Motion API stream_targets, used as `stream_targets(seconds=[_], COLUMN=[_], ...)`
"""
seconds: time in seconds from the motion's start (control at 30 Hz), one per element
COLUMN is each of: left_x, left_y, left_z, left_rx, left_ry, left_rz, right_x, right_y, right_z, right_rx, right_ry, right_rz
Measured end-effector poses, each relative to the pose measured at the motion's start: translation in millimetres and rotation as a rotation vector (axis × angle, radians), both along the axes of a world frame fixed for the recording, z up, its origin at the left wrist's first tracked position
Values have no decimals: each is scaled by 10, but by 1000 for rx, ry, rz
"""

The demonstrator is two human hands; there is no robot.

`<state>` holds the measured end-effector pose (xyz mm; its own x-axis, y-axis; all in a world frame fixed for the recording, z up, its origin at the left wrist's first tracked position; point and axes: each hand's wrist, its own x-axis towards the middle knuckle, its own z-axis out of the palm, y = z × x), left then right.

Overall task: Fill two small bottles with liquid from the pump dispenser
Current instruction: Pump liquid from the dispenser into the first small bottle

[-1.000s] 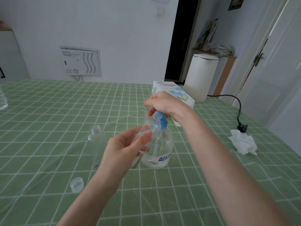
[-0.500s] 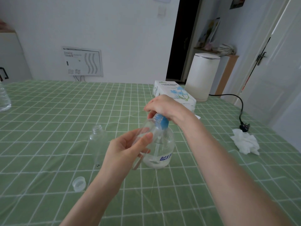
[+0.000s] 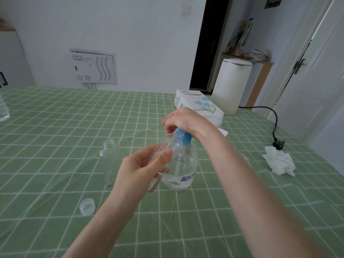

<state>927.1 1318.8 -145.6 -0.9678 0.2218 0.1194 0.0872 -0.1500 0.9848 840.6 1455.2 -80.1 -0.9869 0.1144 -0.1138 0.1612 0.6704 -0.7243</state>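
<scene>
A round clear pump dispenser with a blue pump head stands on the green checked table. My right hand lies on top of the pump head, fingers curled over it. My left hand grips a small clear bottle, tilted, its open mouth up against the pump's nozzle. A second small clear bottle stands upright and uncapped to the left. Its clear cap lies nearer me.
A tissue box sits behind the dispenser. A crumpled white tissue and a black plug with cable are at the right. Part of a clear water bottle shows at the far left edge. A white bin stands beyond the table.
Both hands stay on the pump head and the tilted small bottle. The view has shifted slightly; nothing else has moved.
</scene>
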Motion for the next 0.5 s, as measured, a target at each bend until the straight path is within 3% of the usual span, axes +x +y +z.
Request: stream_targets(seconds=[0.5], left_x=[-4], left_y=[-2], left_z=[16], left_rx=[-2], left_ry=[28], left_rz=[11], right_x=[8], right_y=[-5], right_z=[72], right_rx=[-2], right_ry=[14], right_rz=[5])
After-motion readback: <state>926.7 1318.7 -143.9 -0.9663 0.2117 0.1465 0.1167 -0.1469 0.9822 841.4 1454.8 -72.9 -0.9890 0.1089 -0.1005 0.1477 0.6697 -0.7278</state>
